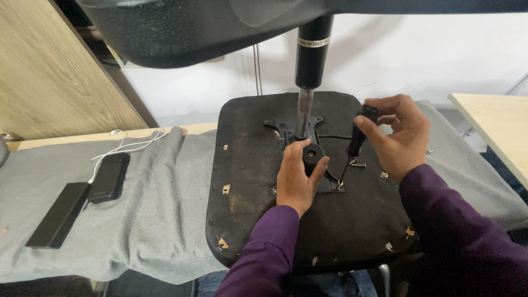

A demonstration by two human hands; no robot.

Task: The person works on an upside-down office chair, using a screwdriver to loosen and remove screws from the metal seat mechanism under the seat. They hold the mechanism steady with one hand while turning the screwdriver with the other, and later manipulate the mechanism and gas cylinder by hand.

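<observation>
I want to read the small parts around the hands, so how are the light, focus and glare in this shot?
Head view: light is even and soft, with no hard shadows on the seat underside; left hand, round knob and right hand on the screwdriver are sharp. The chair base at top looms large, slightly soft. The white wall is bright, nearly washed out.

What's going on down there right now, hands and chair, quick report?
Left hand gripping round black knob on seat-plate mechanism. Right hand holding black-handled screwdriver, tip at plate's corner. Upturned chair seat on grey cloth; loose screw beside plate.
</observation>
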